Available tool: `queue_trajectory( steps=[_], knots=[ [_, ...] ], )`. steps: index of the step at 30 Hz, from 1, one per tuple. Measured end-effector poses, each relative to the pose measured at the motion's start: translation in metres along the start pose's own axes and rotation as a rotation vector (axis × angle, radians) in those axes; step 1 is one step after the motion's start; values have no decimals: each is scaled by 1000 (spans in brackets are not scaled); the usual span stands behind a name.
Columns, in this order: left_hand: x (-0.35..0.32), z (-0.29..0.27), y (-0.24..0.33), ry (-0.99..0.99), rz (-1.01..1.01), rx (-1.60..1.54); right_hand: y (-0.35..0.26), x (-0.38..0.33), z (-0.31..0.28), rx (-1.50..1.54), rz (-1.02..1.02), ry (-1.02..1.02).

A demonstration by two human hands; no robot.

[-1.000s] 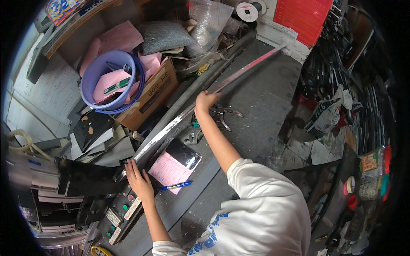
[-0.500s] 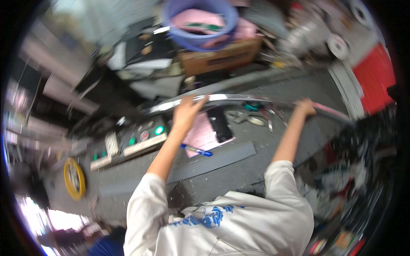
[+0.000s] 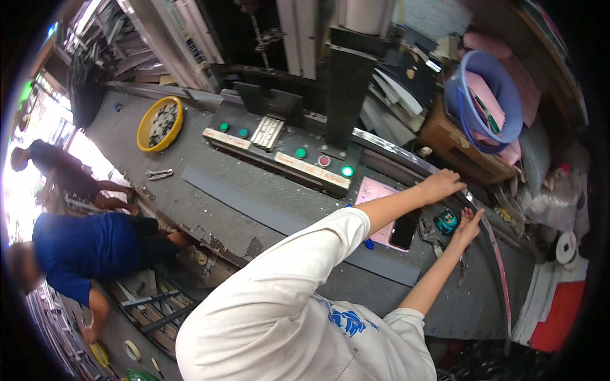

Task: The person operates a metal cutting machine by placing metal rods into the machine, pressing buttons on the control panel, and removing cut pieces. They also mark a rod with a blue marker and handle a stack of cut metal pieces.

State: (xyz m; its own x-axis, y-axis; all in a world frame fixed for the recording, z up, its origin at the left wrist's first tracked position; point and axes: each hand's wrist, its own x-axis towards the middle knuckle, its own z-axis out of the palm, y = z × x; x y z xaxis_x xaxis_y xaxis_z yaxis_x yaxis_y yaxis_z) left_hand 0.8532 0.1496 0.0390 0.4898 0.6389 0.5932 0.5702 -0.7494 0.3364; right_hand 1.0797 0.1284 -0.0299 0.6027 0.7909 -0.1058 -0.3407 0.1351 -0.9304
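A long, thin, shiny metal strip runs diagonally across the right side of the workbench, with its far-left end at the press's block and its near end sagging over the bench's right edge. My left hand is closed over the strip near its middle. Just nearer to me, my right hand pinches the strip from its near side, fingertips partly hidden. Below the hands lie a teal tape measure, a black phone on pink paper, and some metal hand tools.
Button panel with green lights stands at the bench's back. A flat grey bar lies along the bench, beside wrenches and a yellow basin of small parts. A blue bucket sits on a cardboard box. Two people are at left.
My view has swung left, bringing the other people into sight. My hands, spread wide apart along the strip before, are now close together on it.
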Motion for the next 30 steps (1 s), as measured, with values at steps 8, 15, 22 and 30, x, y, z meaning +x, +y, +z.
queue_trajectory(
  steps=[8, 15, 22, 30],
  knots=[
    [-146, -196, -9, 543, 76, -61, -17, 83, -8, -220, -110, 450],
    [-323, -353, -154, 939, -934, 193, -24, 72, 55, -817, -13, 717],
    [-322, -343, -213, 734, -1175, -231, -19, 121, 61, -750, -55, 747],
    [-320, -334, -225, 647, -1114, 74, -11, 141, 53, -798, -106, 717]
  ],
)
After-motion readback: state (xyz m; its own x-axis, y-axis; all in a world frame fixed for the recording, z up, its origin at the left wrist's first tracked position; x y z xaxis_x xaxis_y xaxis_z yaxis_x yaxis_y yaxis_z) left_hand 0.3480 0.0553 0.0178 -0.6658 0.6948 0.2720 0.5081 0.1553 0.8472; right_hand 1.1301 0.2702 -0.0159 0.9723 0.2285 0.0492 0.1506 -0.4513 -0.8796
